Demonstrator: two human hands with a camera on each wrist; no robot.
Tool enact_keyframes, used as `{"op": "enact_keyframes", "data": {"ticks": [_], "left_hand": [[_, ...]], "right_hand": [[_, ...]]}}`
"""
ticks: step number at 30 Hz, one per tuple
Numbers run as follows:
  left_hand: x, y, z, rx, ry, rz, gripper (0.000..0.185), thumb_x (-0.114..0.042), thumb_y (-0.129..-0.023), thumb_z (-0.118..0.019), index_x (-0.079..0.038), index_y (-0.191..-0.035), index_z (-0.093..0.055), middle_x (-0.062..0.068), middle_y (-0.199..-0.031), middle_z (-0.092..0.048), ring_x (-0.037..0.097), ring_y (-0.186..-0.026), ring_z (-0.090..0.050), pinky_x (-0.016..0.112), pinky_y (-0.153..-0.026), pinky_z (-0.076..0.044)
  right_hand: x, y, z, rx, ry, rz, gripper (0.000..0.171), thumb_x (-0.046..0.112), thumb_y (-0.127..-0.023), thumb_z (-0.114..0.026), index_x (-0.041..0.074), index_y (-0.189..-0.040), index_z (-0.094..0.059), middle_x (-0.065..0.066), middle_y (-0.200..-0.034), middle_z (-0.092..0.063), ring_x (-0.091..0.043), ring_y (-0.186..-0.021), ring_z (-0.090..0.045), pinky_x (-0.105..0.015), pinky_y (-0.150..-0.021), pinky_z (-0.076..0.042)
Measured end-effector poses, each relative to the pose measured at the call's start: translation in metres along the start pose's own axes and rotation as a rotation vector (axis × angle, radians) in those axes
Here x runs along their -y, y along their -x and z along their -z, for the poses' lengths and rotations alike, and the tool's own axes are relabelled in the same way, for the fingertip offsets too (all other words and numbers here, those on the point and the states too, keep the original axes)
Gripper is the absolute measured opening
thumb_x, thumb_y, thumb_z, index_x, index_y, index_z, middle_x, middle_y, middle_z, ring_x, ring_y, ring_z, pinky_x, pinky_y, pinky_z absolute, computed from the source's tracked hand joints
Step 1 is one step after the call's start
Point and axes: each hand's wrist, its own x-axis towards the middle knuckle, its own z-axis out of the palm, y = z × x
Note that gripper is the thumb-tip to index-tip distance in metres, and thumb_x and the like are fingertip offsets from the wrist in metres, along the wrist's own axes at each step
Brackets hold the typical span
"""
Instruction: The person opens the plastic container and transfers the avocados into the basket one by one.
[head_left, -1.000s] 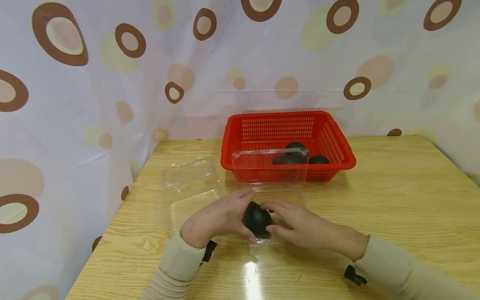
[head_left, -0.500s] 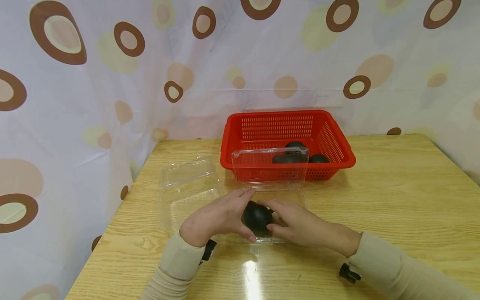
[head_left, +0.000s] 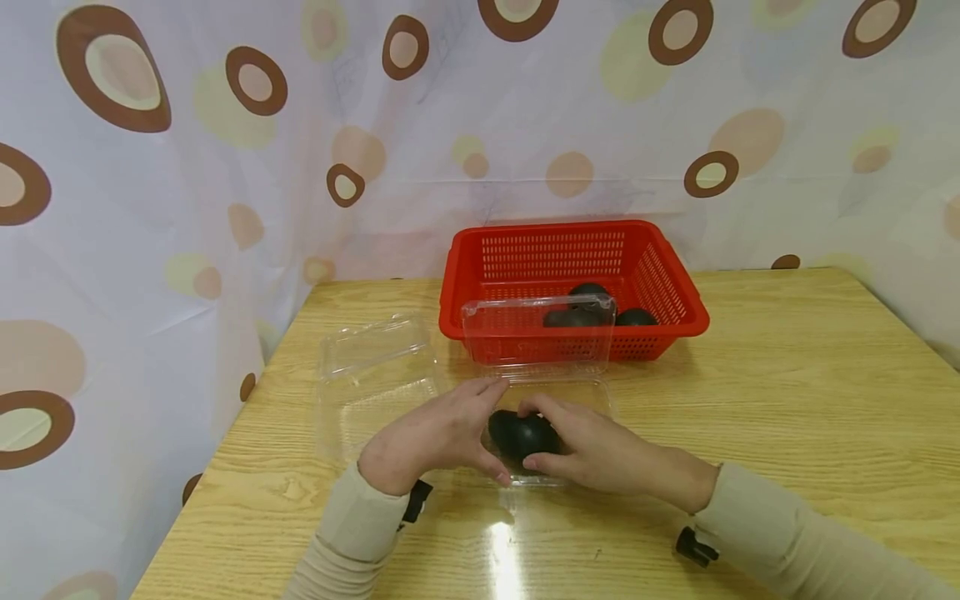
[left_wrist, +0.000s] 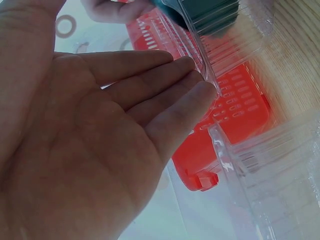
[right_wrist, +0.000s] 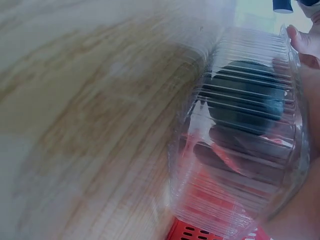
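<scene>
A dark, rounded fruit [head_left: 517, 433] lies in the tray of an open clear plastic clamshell [head_left: 577, 396], whose lid [head_left: 540, 333] stands upright behind it. My right hand [head_left: 551, 437] curls over the fruit's top and right side, thumb underneath, and grips it. My left hand [head_left: 487, 433] is at the tray's left side; in the left wrist view its straight fingers [left_wrist: 190, 85] touch the clear wall [left_wrist: 202, 47]. The right wrist view shows the fruit [right_wrist: 245, 100] through the ribbed clamshell [right_wrist: 235, 170].
A red perforated basket [head_left: 675, 287] at the back holds several more dark fruits [head_left: 637, 317]. A second open clear clamshell [head_left: 378, 375] lies to the left. All of this rests on a wooden table [head_left: 787, 392], with a patterned curtain behind it.
My right hand has slid left and closed over the fruit, which now lies lower and flatter in the tray. My left hand has hardly moved.
</scene>
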Motion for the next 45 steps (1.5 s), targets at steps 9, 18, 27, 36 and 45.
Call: {"op": "enact_keyframes", "data": {"ticks": [9,18,27,36,45], "left_hand": [[-0.001,-0.001,0.001,0.026,0.007,0.033,0.114,-0.050,-0.069,-0.086,-0.002,-0.154,-0.029,0.012,-0.159,-0.036,0.025,-0.147,-0.035,0.038,-0.119,-0.034],[0.000,-0.001,0.001,0.028,-0.001,0.029,0.114,-0.050,-0.069,-0.086,-0.002,-0.155,-0.028,0.012,-0.159,-0.034,0.026,-0.148,-0.033,0.039,-0.120,-0.033],[0.000,-0.001,0.000,0.050,0.015,0.018,0.114,-0.046,-0.072,-0.086,-0.001,-0.156,-0.024,0.013,-0.163,-0.027,0.025,-0.152,-0.026,0.038,-0.123,-0.027],[0.001,-0.001,-0.002,0.057,0.045,0.047,0.121,-0.046,-0.070,-0.088,-0.003,-0.158,-0.016,0.014,-0.165,-0.019,0.025,-0.154,-0.017,0.038,-0.123,-0.025],[0.000,-0.001,-0.001,0.068,0.014,0.049,0.119,-0.048,-0.071,-0.086,-0.001,-0.157,-0.019,0.014,-0.165,-0.019,0.025,-0.154,-0.018,0.037,-0.124,-0.024]], "right_hand": [[0.001,0.001,-0.001,0.021,0.110,-0.036,0.048,0.024,-0.091,-0.066,0.028,-0.137,-0.052,0.000,-0.125,-0.056,-0.016,-0.102,-0.057,-0.038,-0.084,-0.053],[0.003,-0.005,0.000,0.070,0.106,-0.068,0.054,0.040,-0.092,-0.069,0.020,-0.139,-0.051,-0.004,-0.127,-0.056,-0.020,-0.105,-0.058,-0.043,-0.085,-0.053],[0.001,-0.010,-0.002,0.066,0.099,-0.041,0.052,0.030,-0.093,-0.070,0.012,-0.139,-0.052,-0.004,-0.131,-0.058,-0.021,-0.113,-0.059,-0.044,-0.092,-0.053],[-0.002,-0.010,-0.003,0.036,0.100,0.048,0.049,0.025,-0.092,-0.071,0.010,-0.136,-0.055,-0.003,-0.130,-0.059,-0.019,-0.113,-0.060,-0.042,-0.093,-0.054],[0.000,-0.008,-0.001,0.003,0.094,0.037,0.050,0.020,-0.089,-0.072,0.008,-0.135,-0.056,-0.006,-0.129,-0.060,-0.021,-0.111,-0.060,-0.042,-0.091,-0.055]]}}
